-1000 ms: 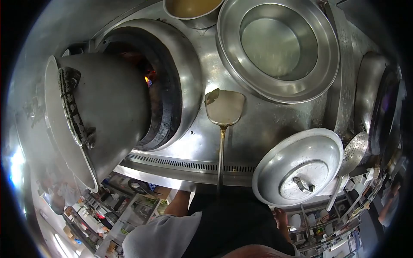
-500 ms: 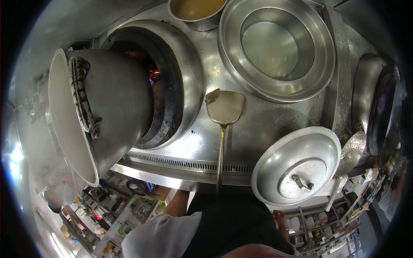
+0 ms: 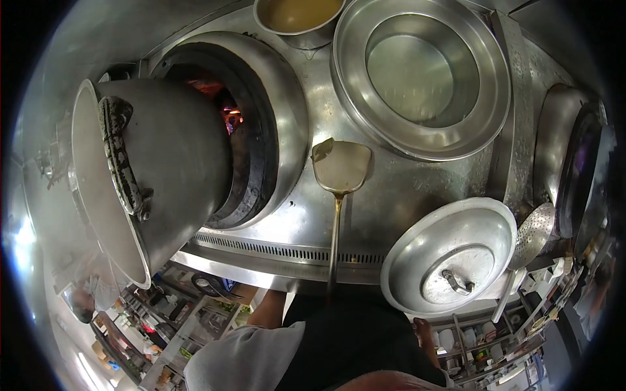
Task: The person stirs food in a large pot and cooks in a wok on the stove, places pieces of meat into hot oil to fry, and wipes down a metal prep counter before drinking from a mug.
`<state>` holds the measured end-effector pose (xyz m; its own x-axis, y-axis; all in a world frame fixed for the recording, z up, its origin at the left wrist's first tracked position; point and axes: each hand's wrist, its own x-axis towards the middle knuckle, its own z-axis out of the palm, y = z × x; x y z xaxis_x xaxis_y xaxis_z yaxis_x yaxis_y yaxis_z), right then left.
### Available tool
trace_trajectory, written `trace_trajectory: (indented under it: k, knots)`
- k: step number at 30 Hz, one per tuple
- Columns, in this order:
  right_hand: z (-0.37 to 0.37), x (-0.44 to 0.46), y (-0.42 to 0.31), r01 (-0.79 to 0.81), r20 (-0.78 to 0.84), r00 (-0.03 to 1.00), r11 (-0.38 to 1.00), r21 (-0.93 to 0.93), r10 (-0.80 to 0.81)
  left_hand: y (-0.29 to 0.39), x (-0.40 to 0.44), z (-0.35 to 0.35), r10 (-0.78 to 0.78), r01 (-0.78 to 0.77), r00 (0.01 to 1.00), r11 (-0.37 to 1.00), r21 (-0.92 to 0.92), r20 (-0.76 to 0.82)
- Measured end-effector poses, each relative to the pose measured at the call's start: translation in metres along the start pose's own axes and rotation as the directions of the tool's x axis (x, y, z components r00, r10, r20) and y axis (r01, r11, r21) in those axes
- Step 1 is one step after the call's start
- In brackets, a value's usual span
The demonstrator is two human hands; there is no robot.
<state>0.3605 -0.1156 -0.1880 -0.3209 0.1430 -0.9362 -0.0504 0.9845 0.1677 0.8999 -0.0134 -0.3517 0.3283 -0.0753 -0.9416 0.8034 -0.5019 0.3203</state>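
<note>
My left forearm (image 3: pixel 268 309) hangs down by the counter's front edge, and the hand itself is hidden. Part of my right hand (image 3: pixel 423 330) shows just below the round metal lid (image 3: pixel 456 260); its fingers are too small and dark to read, and nothing held can be made out. A spatula (image 3: pixel 342 166) lies on the steel counter between the burner and the lid, with a dark green scrap on its blade. A large pot (image 3: pixel 173 153) with a worn handle stands over the burner (image 3: pixel 290 130), where flames glow.
A wide steel basin (image 3: pixel 492 98) of cloudy water is at the back right. Beside it stands a smaller pot (image 3: pixel 310 38) of yellowish liquid. A perforated skimmer (image 3: pixel 535 234) and dark pans (image 3: pixel 574 163) are at the right. A person (image 3: pixel 595 293) shows at the far right edge.
The flames by the pot look brighter and larger. The whole view has shifted slightly. The spatula and lid keep their places on the counter, and my arms have hardly moved.
</note>
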Motion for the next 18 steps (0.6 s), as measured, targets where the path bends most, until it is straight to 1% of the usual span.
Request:
trace_trajectory:
  k: [2,3,5,6,7,8,9,11,14,18]
  knots:
    - [-0.003,0.002,0.006,0.247,0.072,0.969,0.948,-0.199,-0.237,0.001,0.001,0.000,0.002,-0.002,1.000,1.000,-0.004,-0.001]
    - [-0.001,0.004,0.006,0.245,0.073,0.969,0.949,-0.200,-0.235,0.000,0.000,0.000,0.004,-0.004,1.000,1.000,-0.005,-0.002]
    - [0.004,0.009,0.004,0.023,-0.041,0.999,0.997,-0.080,-0.026,0.002,0.001,0.000,0.009,-0.009,1.000,1.000,-0.011,-0.002]
    - [0.003,0.013,0.007,0.023,-0.041,0.999,0.997,-0.080,-0.026,0.002,0.001,0.001,0.007,-0.007,1.000,1.000,-0.010,0.000]
    - [-0.001,0.016,0.011,0.172,0.022,0.985,0.971,-0.166,-0.171,0.002,0.001,0.001,0.010,-0.010,1.000,1.000,-0.011,0.000]
    - [-0.004,0.018,0.015,0.320,0.095,0.947,0.917,-0.240,-0.306,0.003,0.001,0.001,0.010,-0.010,1.000,1.000,-0.016,0.001]
    - [-0.006,0.022,0.020,0.319,0.094,0.948,0.917,-0.238,-0.306,0.003,0.002,0.002,0.011,-0.011,1.000,1.000,-0.016,0.003]
    - [-0.010,0.036,0.031,0.449,0.165,0.892,0.866,-0.222,-0.420,0.004,0.002,0.002,0.017,-0.017,1.000,1.000,-0.020,0.006]
    - [-0.012,0.047,0.039,0.489,0.205,0.868,0.847,-0.208,-0.451,0.004,0.004,0.002,0.024,-0.024,1.000,0.999,-0.028,0.011]
    - [-0.010,0.043,0.042,0.459,0.184,0.886,0.861,-0.217,-0.426,0.004,0.004,0.001,0.030,-0.030,0.999,0.999,-0.029,0.016]
